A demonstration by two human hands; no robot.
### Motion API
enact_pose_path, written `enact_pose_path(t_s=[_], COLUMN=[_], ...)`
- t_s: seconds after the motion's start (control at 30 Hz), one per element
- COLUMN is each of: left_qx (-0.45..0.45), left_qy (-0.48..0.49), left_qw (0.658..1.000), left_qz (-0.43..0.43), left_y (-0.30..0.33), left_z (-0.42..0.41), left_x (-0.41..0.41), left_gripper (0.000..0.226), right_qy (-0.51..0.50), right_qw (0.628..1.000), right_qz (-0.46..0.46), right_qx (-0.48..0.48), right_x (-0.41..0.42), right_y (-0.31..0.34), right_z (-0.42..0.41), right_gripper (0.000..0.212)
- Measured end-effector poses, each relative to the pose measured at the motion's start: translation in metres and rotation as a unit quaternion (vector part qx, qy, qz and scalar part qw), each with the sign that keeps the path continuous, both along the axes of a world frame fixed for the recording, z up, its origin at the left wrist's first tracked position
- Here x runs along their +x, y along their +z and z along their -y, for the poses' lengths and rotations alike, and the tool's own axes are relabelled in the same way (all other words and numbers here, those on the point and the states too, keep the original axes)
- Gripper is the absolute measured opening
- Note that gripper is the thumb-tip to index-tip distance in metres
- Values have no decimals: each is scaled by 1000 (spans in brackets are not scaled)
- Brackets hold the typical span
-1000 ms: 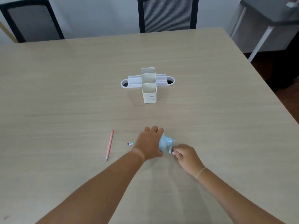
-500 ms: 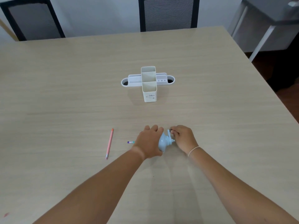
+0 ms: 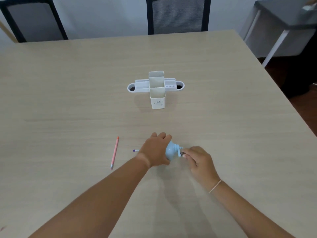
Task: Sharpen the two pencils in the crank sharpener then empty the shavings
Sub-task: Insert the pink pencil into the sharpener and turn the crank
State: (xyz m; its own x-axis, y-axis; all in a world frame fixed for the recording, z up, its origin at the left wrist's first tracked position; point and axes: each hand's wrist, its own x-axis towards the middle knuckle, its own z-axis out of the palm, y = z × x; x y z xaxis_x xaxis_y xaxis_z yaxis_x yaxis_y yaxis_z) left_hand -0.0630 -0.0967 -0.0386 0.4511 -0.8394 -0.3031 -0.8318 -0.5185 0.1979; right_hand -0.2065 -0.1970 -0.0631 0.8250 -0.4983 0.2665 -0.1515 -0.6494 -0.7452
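A light blue crank sharpener (image 3: 170,151) sits on the table near me. My left hand (image 3: 157,149) lies over its top and left side, holding it down. My right hand (image 3: 195,158) pinches the crank handle (image 3: 180,152) on its right end. A pencil is stuck into the sharpener from the left; only its purple eraser end (image 3: 135,150) shows past my left hand. A pink pencil (image 3: 114,152) lies loose on the table to the left, orange tip pointing away from me.
A white desk organizer (image 3: 157,89) with upright square cups stands in the middle of the wooden table (image 3: 68,100). Two black chairs (image 3: 178,14) are at the far edge. A grey side table (image 3: 283,18) stands at the right.
My right hand has swung with the crank, from low to the far side and back down to the right of the sharpener. My left hand and both pencils have stayed put.
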Motion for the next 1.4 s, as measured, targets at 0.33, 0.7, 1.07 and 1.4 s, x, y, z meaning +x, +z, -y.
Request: enact_pose_path(t_s=[0.33,0.7,1.07,1.4], left_qx=[5,0,10,14], left_qy=[1,5,6,-5], left_qw=[1000,1000,1000,1000], left_qz=[17,6,18,27], left_y=[-3,0,0,-3], left_z=[0,-3,-1,1], left_x=[-4,-5,-6,-2], left_gripper=[65,61,65,62], right_qy=[1,-35,6,-21], right_qw=[984,999,981,995], right_qz=[-176,-17,-179,-92], right_qx=[39,32,69,38], right_x=[50,21,8,53], right_y=[-27,17,-29,11], right_z=[28,7,1,32], right_gripper=[23,24,29,17])
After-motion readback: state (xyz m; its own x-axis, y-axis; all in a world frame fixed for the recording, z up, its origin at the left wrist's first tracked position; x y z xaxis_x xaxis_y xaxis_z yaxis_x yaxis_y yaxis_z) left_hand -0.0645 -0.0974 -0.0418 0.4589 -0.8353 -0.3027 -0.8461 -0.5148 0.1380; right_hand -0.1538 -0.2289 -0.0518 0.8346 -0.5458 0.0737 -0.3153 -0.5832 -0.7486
